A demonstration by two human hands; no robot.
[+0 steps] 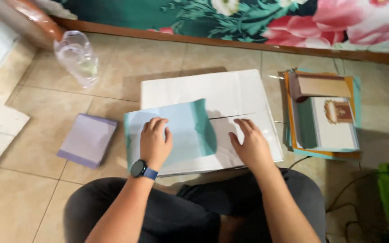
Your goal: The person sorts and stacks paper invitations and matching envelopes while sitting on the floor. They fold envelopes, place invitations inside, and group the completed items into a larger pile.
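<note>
Knees framed the near floor. Left hand point(155, 143) lay spread, flat on one teal sheet point(181, 130); right hand point(250, 145) lay open on one white board point(217, 96) at its near edge. Thin and floppy, the sheet probably lifted best by a corner. Farther: one lilac pad point(88, 139), one plastic bottle point(77, 56).

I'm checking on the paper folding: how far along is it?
Early on. Done: the teal sheet lies partly folded on the white board. In hand: left hand presses the sheet, right hand flat on the board. Left: the sheet's right edge stands unflattened.
</note>
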